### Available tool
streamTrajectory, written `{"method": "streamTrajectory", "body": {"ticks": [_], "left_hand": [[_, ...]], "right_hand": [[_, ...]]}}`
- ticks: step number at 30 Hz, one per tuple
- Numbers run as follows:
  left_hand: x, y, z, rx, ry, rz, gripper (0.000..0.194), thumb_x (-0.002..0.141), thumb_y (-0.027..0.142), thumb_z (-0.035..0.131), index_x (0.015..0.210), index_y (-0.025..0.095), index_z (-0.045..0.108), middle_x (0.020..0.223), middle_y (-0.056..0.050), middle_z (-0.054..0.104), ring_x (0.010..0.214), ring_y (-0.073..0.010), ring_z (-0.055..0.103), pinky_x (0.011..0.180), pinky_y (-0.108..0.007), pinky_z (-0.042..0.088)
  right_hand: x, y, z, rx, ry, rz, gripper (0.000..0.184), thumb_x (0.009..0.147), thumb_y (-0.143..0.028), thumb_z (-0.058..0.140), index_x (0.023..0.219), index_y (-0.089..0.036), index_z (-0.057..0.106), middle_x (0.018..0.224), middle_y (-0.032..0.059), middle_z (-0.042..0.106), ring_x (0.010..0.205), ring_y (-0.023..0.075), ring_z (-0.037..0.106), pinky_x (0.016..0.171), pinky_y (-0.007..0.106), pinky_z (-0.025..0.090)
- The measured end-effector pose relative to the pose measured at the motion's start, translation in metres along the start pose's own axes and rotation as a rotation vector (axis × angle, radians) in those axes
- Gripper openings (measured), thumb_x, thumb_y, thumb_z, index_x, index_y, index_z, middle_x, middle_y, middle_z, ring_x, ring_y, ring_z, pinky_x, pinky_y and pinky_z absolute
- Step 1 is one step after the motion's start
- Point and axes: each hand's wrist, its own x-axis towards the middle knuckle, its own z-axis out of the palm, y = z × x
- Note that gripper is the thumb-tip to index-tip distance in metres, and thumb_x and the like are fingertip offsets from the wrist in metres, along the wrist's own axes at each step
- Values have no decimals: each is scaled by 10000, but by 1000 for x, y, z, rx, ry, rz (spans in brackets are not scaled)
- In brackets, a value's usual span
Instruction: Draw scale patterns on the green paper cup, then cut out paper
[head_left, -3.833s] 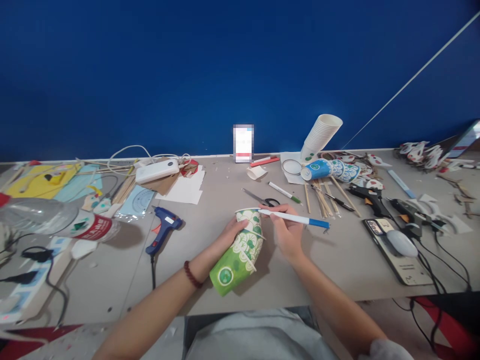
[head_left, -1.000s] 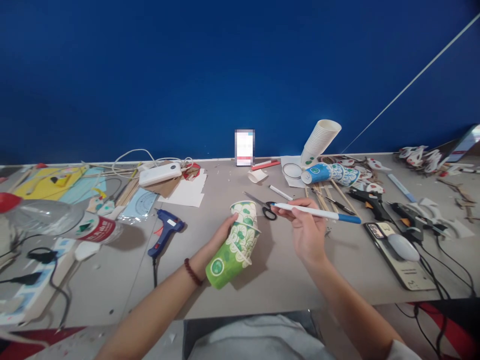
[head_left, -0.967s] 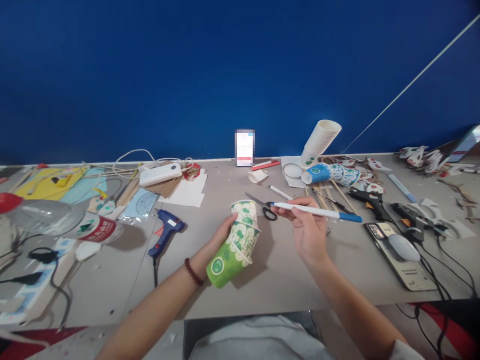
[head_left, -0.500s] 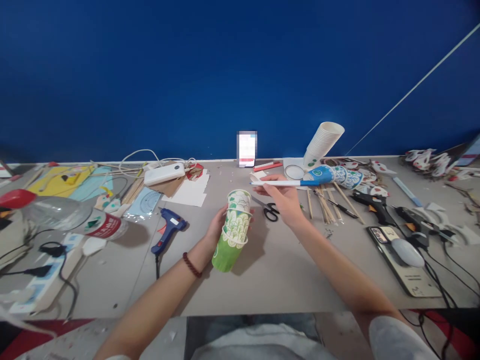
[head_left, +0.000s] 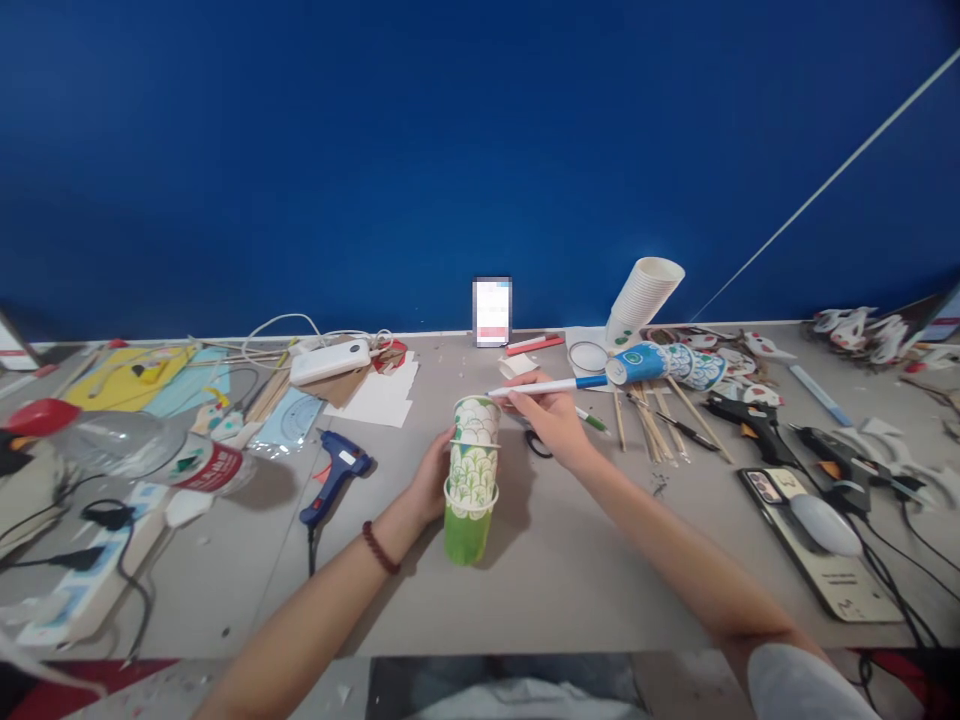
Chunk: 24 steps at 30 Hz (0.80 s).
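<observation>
In front of me my left hand (head_left: 433,475) is wrapped round a column of green and white patterned paper cups (head_left: 472,475), plain green at its near end. My right hand (head_left: 546,408) grips a white marker (head_left: 536,388) with a blue end. The marker's tip is close to the far end of the cups; I cannot tell if it touches. Partly hidden behind the right wrist are dark-handled scissors (head_left: 537,444) and a green pen (head_left: 592,420).
A blue glue gun (head_left: 337,475) and a plastic bottle (head_left: 165,450) lie to the left. Beyond my right hand are blue patterned cups (head_left: 641,362), a leaning stack of white cups (head_left: 646,298) and wooden sticks (head_left: 652,425). A phone (head_left: 832,570) with a mouse (head_left: 825,525) lies at right.
The cups have turned from slanted to nearly upright in view. My right hand has brought the marker's tip down and left, close to the cups' far end.
</observation>
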Motion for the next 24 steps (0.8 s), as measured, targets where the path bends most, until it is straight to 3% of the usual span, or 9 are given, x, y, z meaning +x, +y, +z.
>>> {"method": "streamTrajectory", "body": {"ticks": [5, 14, 24], "left_hand": [[-1, 0, 5, -39, -66, 73, 427, 824, 407, 469, 1082, 97, 608, 927, -129, 699, 876, -240, 655, 824, -380, 479], [-4, -6, 5, -87, -230, -8, 545, 830, 472, 431, 1146, 50, 567, 1080, -184, 649, 885, -278, 642, 873, -438, 432], [-4, -12, 2, -23, -223, -20, 462, 817, 452, 493, 1032, 61, 615, 1008, -175, 670, 874, -279, 638, 820, -414, 444]], "right_hand": [[3, 5, -3, -44, -17, 8, 124, 765, -314, 626, 821, -205, 609, 772, 6, 690, 797, 158, 668, 761, 312, 533], [-2, 1, -1, -210, 3, -8, 153, 737, -318, 626, 801, -181, 651, 796, 32, 682, 771, 177, 645, 719, 304, 519], [-3, -5, -1, -332, -23, 20, 131, 717, -278, 617, 797, -177, 643, 779, 46, 677, 740, 179, 632, 671, 293, 503]]}}
